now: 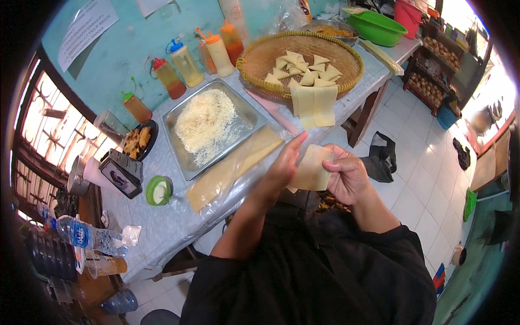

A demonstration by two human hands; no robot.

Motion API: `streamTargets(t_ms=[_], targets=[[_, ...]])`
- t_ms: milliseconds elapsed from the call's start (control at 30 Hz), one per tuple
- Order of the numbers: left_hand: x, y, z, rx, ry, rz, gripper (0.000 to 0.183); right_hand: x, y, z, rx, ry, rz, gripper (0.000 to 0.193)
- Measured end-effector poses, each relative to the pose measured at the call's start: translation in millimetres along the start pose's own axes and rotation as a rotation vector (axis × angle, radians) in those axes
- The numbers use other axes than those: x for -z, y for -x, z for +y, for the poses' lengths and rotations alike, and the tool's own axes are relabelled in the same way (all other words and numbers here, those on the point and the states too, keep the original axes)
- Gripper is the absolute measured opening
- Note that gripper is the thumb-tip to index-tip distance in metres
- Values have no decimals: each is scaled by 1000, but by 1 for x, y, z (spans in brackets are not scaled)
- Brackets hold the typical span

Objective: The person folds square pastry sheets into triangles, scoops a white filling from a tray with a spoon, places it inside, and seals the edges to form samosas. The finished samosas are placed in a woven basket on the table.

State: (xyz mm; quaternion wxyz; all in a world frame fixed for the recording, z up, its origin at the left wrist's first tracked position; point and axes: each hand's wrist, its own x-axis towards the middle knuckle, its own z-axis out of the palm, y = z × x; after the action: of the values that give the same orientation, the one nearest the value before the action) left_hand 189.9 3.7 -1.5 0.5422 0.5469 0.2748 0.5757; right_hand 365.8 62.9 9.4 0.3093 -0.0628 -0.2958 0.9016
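Observation:
Both my hands are together in front of my chest at a thin, pale pastry sheet (310, 169). My right hand (349, 176) pinches its right side, thumb on top. My left hand (283, 168) is against the left side, fingers long and close together; its thumb is hidden. Just beyond, two pastry sheets (319, 105) hang over the table edge beside a round woven basket (250, 81). Several folded pastry triangles (309, 76) lie in that basket. To the left, a metal tray (187, 169) carries a heap of pale shreds (206, 122). A stack of pastry sheets (233, 170) lies under clear plastic.
A small green bowl (167, 187) of white paste, a phone (122, 176) and a dark plate (151, 150) of fried food stand left. Sauce bottles (192, 65) line the wall. A green basin (374, 27) is at the far end. Water bottle (89, 235) lies near left.

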Motion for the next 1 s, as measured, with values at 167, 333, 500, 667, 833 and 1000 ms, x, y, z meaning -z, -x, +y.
streamTargets(t_ms=[167, 333, 500, 667, 833, 1000], targets=[[-11, 11, 27, -136, 308, 17, 92, -41, -27, -11, 74, 97, -39, 29], [-5, 18, 28, -180, 317, 234, 73, -60, -41, -11, 96, 312, 46, 40], [1, 33, 31, -263, 383, 315, 64, -72, -48, 4, 119, 478, 133, 48], [10, 32, 26, -264, 354, 310, 59, -58, -57, 10, 306, 851, 82, 41], [16, 36, 24, -242, 660, 298, 51, -57, -63, 18, 480, 1133, 82, 23], [33, 40, 21, -166, 777, 347, 54, -50, -68, 40, 1198, 1985, -301, 18]])
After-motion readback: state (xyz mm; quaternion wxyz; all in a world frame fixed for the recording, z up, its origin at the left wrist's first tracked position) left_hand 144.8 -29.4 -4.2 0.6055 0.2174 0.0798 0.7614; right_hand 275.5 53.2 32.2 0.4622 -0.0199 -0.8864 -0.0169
